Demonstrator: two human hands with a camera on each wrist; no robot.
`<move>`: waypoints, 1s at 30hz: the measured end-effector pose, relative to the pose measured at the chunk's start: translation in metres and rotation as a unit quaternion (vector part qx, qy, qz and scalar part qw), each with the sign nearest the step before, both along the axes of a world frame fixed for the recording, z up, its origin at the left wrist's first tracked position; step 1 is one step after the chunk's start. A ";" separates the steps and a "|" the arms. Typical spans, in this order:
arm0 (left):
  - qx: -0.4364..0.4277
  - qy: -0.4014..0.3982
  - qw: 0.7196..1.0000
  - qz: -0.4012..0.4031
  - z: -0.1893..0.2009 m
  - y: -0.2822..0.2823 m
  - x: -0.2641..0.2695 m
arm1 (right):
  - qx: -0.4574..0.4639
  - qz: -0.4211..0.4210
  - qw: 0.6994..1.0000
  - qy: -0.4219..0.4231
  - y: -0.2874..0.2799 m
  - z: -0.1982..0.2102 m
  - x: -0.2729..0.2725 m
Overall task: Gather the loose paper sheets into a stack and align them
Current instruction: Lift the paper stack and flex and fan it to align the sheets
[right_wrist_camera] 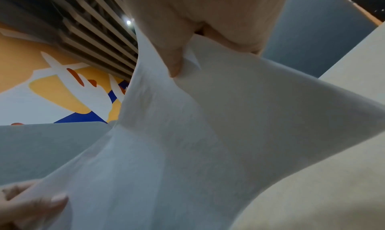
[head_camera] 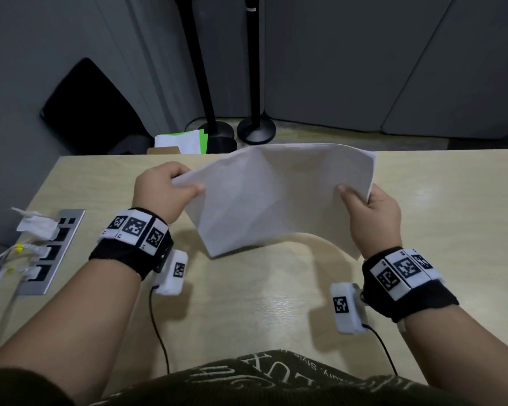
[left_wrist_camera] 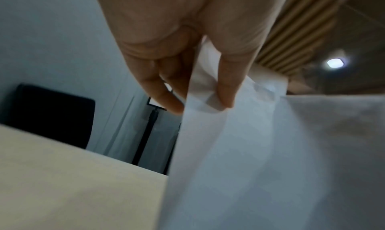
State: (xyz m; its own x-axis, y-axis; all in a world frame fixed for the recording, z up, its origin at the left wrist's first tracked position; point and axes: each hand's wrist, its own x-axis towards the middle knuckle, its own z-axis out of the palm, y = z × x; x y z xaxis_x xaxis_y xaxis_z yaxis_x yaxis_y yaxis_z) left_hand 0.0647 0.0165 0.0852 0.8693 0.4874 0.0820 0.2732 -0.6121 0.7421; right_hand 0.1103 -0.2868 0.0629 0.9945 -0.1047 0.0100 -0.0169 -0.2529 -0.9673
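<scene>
A bundle of white paper sheets (head_camera: 276, 197) hangs in the air above the light wooden table (head_camera: 247, 303), bowed in the middle. My left hand (head_camera: 170, 189) pinches its left edge, thumb on top and fingers behind. My right hand (head_camera: 364, 206) grips its right edge the same way. In the left wrist view the thumb and fingers (left_wrist_camera: 227, 92) clamp the paper sheets (left_wrist_camera: 260, 159). The right wrist view shows my thumb (right_wrist_camera: 175, 62) pressing the curved paper sheets (right_wrist_camera: 187, 143), with the left hand's fingers (right_wrist_camera: 35, 202) at the lower left.
A metal socket panel (head_camera: 50, 253) with white plugs and cables is set into the table's left side. White and green papers (head_camera: 185, 140) lie beyond the far edge near two black stand bases (head_camera: 255, 128). A black chair (head_camera: 91, 109) stands at the back left.
</scene>
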 end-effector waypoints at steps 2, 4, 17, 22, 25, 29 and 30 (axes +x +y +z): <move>-0.099 -0.072 0.992 0.005 0.001 -0.004 0.000 | 0.019 -0.009 1.000 -0.001 0.001 -0.002 0.000; -0.194 -0.131 0.972 -0.011 0.000 -0.005 -0.001 | 0.042 -0.016 0.999 -0.007 -0.001 -0.006 0.000; -0.304 -0.125 0.944 0.003 -0.037 -0.011 -0.015 | 0.109 -0.021 0.993 -0.035 -0.005 -0.025 -0.007; -0.287 -0.016 0.958 0.005 -0.050 -0.010 -0.022 | 0.027 0.026 0.998 0.045 -0.004 -0.045 -0.007; -0.281 -0.025 0.959 0.004 -0.049 -0.013 -0.020 | 0.017 0.022 1.000 0.015 -0.001 -0.043 -0.008; -0.292 -0.085 0.953 0.001 -0.042 -0.004 -0.020 | 0.072 -0.001 0.997 -0.018 -0.003 -0.035 -0.006; -0.296 -0.074 0.952 -0.001 -0.045 -0.004 -0.021 | 0.057 0.009 0.998 -0.014 -0.004 -0.037 -0.006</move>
